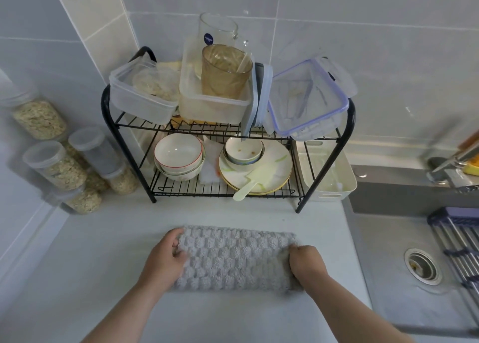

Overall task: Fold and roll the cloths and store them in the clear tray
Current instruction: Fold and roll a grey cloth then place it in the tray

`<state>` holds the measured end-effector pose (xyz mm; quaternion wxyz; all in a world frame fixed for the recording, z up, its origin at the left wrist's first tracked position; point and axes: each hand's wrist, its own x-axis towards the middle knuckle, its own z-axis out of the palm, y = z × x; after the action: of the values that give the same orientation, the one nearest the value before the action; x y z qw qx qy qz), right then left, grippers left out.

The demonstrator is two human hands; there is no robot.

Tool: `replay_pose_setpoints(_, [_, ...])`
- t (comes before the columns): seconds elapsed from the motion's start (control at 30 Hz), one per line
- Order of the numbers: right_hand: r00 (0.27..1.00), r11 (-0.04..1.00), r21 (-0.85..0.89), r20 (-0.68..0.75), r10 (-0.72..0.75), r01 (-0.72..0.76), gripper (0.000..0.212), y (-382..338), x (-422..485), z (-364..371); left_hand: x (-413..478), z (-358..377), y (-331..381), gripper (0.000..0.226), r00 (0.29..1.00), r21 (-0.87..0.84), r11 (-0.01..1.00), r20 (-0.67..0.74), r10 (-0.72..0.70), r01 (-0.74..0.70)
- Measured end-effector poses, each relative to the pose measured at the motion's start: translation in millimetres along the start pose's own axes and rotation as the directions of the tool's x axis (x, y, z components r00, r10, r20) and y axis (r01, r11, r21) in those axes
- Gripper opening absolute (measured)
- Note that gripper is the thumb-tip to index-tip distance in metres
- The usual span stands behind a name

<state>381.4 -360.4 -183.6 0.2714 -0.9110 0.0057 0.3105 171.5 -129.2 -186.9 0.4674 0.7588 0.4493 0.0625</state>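
Note:
A grey fluffy cloth [237,258] lies folded into a wide band on the white counter, below the dish rack. My left hand [166,258] grips its left end, thumb on top near the far corner. My right hand [307,262] is closed on its right end. Several clear plastic containers stand on the rack's top shelf: one at the left [140,101], one in the middle [212,104], and one with a purple rim [308,104] at the right. I cannot tell which of these is the clear tray.
The black wire dish rack [225,145] holds bowls [178,158] and plates [255,169] on its lower shelf. Jars of oats [55,166] stand at the left. A cream bin [326,171] stands by the rack. The sink [420,265] with a roll-up drying rack [458,241] lies to the right.

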Motion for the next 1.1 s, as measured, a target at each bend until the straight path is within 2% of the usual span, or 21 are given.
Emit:
replay_pose_setpoints(0.13, [0.999,0.999,-0.027,0.006,-0.035,0.036,0.037,1,-3,0,-3,5,5,0.032,0.985,0.004,0.998,-0.164,0.058,-0.058])
replay_pose_setpoints(0.23, [0.998,0.998,-0.017,-0.004,-0.056,0.056,0.043,4,-6,2,-1,6,6,0.025,0.983,0.001,0.998,-0.171,0.07,-0.071])
replay_pose_setpoints(0.3, [0.999,0.999,0.02,-0.012,-0.031,0.032,0.043,4,-7,3,-2,4,9,0.018,0.985,-0.093,0.992,-0.159,0.073,-0.088])
replay_pose_setpoints(0.33, [1.0,0.999,0.039,-0.013,-0.015,0.015,0.043,3,-7,4,-5,1,13,0.024,0.988,-0.158,0.984,-0.14,0.061,-0.083])
replay_pose_setpoints(0.4, [1.0,0.997,0.078,-0.009,0.026,-0.025,0.043,0,-6,3,-9,-2,12,0.052,0.993,-0.264,0.963,-0.112,0.023,-0.053])
replay_pose_setpoints(0.47, [0.997,0.99,0.114,0.0,0.079,-0.078,0.043,-3,-6,1,-16,-2,4,0.065,0.994,-0.279,0.959,-0.111,0.019,-0.049])
replay_pose_setpoints(0.67, [0.992,0.981,0.15,0.005,0.126,-0.125,0.046,-5,-6,-2,-16,10,-23,0.046,0.974,0.076,0.981,-0.129,0.188,-0.179])
replay_pose_setpoints(0.73, [0.994,0.993,0.079,-0.056,0.09,-0.086,0.05,-2,-12,-7,-15,7,-22,0.037,0.965,0.139,0.972,-0.158,0.209,-0.188])
replay_pose_setpoints(0.77, [0.991,0.998,0.036,-0.115,0.061,-0.058,0.05,2,-17,-9,-18,6,-20,0.031,0.944,0.228,0.949,-0.201,0.264,-0.217])
replay_pose_setpoints(0.8, [0.986,0.999,0.004,-0.164,0.036,-0.036,0.049,6,-23,-11,-20,5,-19,0.028,0.898,0.361,0.888,-0.224,0.379,-0.285])
replay_pose_setpoints(0.83, [0.982,0.999,-0.018,-0.189,0.03,-0.034,0.051,11,-29,-10,-24,5,-16,0.028,0.84,0.489,0.791,-0.191,0.508,-0.368])
replay_pose_setpoints(0.87, [0.982,0.998,-0.049,-0.186,0.039,-0.049,0.053,13,-34,-8,-28,6,-13,0.034,0.802,0.555,0.695,-0.081,0.591,-0.457])
replay_pose_setpoints(0.9, [0.987,0.993,-0.091,-0.152,0.055,-0.07,0.052,14,-38,-4,-31,10,-12,0.042,0.795,0.576,0.633,0.05,0.604,-0.517])
replay_pose_setpoints(0.93, [0.993,0.986,-0.149,-0.103,0.058,-0.073,0.046,13,-40,0,-31,15,-14,0.05,0.799,0.591,0.593,0.155,0.581,-0.546])
replay_pose_setpoints(1.0, [0.998,0.975,-0.215,-0.021,0.057,-0.061,0.029,7,-46,5,-30,23,-15,0.058,0.866,0.649,0.577,0.316,0.388,-0.495])
replay_pose_setpoints(1.03, [0.999,0.978,-0.202,-0.005,0.051,-0.05,0.023,5,-48,6,-29,26,-17,0.063,0.891,0.679,0.577,0.35,0.289,-0.454])
replay_pose_setpoints(1.1, [0.999,0.998,-0.044,0.007,0.037,-0.037,0.021,4,-46,3,-27,29,-21,0.072,0.91,0.712,0.566,0.339,0.238,-0.414])
